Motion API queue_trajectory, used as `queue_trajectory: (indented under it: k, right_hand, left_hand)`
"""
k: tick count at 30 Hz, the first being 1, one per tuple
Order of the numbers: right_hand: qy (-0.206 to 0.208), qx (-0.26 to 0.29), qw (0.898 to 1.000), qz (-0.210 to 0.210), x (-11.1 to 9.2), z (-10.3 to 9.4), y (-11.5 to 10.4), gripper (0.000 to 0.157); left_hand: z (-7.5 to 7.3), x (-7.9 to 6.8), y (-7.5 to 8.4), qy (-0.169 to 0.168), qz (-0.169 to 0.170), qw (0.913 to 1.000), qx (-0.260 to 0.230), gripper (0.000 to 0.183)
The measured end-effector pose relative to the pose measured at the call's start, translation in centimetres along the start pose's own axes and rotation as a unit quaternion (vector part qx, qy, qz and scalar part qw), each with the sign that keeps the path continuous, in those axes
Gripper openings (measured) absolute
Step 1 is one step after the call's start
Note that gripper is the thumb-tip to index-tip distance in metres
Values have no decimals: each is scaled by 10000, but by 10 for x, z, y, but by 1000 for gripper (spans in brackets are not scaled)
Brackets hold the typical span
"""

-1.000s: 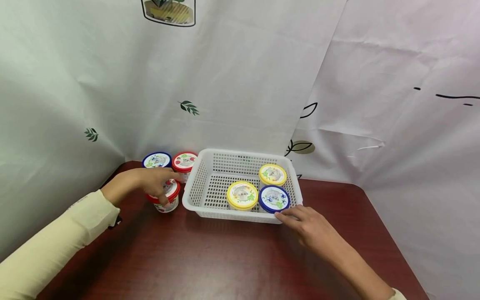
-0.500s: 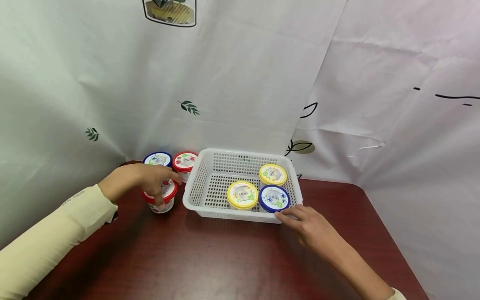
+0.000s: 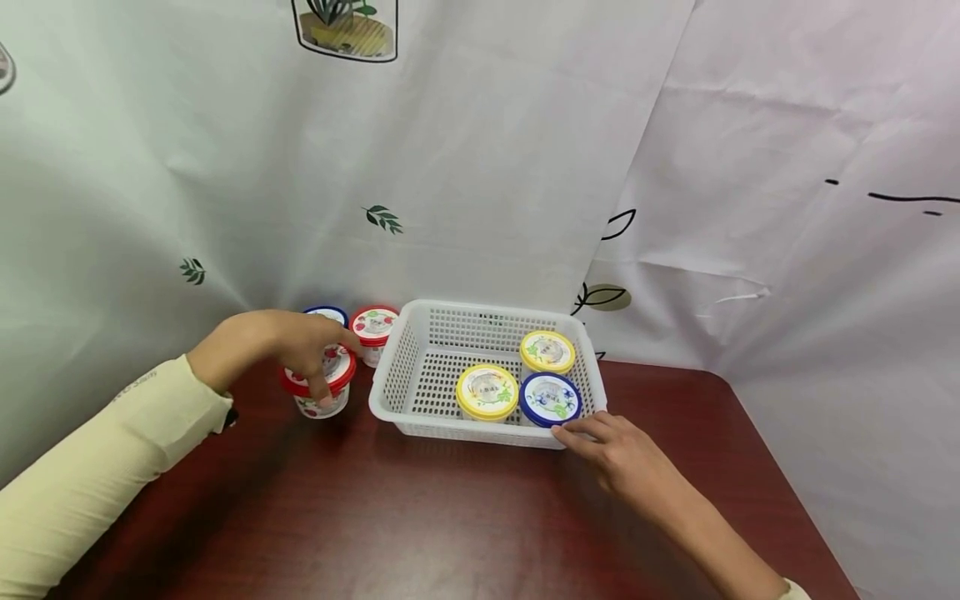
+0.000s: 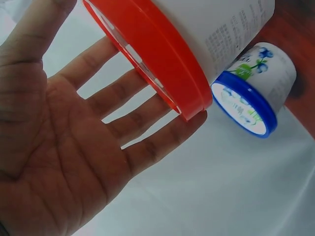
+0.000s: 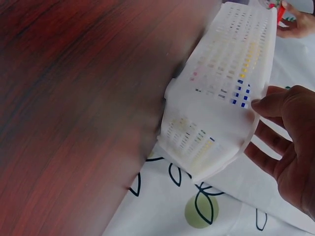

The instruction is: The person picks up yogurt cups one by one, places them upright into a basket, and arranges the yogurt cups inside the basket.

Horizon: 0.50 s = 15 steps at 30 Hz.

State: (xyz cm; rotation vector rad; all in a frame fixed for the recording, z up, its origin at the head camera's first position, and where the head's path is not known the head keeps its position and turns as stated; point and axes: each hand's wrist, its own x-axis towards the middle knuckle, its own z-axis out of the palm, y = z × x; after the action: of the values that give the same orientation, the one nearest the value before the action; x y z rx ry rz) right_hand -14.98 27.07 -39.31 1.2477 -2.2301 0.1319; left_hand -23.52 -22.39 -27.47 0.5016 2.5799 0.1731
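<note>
My left hand [image 3: 300,340] grips a white tub with a red lid [image 3: 330,405] from above, its thumb and fingers spread around the lid. In the left wrist view the fingers reach across the rim of that red lid [image 4: 170,54]. Just behind are a blue-lidded tub [image 3: 327,313], partly hidden by the hand, and another red-lidded tub [image 3: 373,323]. At the near right corner of the white plastic basket [image 3: 427,424], my right hand [image 3: 624,457] pinches the rim between thumb and fingers. Inside stand two yellow-lidded tubs [image 3: 487,392] and one blue-lidded tub [image 3: 551,400].
The dark red wooden table [image 3: 465,517] extends in front of the basket and to its right. A pale printed curtain [image 3: 487,167] hangs close behind the basket and tubs, and also along both sides.
My left hand and the red-lidded tub have shifted slightly left, away from the basket, covering more of the blue-lidded tub behind. My right hand stays on the basket rim.
</note>
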Motion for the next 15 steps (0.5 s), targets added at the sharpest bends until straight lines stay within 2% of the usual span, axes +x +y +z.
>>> queue_trajectory:
  k: [9, 15]
  right_hand:
    - [4, -18, 10000, 52, -1, 1, -1, 57]
    - [17, -20, 10000, 71, -1, 1, -1, 57]
  left_hand:
    - [-8, -3, 9, 59, 7, 10000, 49, 94]
    - [-12, -5, 15, 239, 259, 9992, 202, 86]
